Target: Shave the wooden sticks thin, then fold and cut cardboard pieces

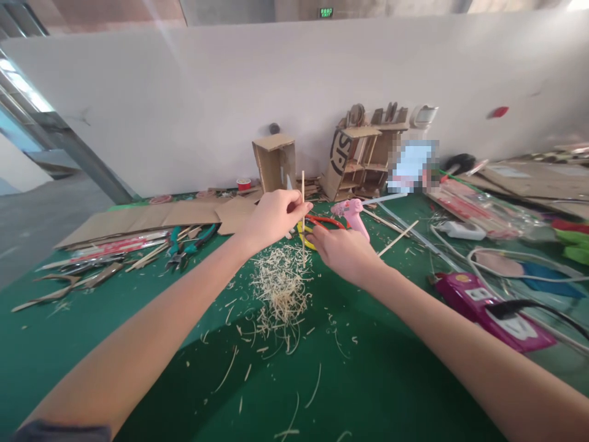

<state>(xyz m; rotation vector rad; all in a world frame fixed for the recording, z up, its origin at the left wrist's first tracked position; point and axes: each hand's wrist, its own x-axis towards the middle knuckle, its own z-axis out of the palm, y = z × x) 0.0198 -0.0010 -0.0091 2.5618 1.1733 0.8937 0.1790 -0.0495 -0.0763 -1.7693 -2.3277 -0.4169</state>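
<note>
My left hand (278,215) pinches a thin wooden stick (303,183) between thumb and fingers, holding it upright above the table. Just right of the stick's lower part is my right hand (346,253), its fingers curled together; whatever they grip is hidden. Beneath both hands lies a loose pile of pale wood shavings (281,293) on the green tabletop (197,374). Partly behind my right hand, a tool with yellow and red handles (324,221) shows. A pink glue gun (352,215) stands just beyond that hand.
Teal-handled pliers (173,248) and cardboard sheets (151,222) lie at the left. An open cardboard box (275,162) and a cardboard shelf (352,162) stand at the back by the white partition (207,98). A purple power strip (494,312) with cables sits at the right.
</note>
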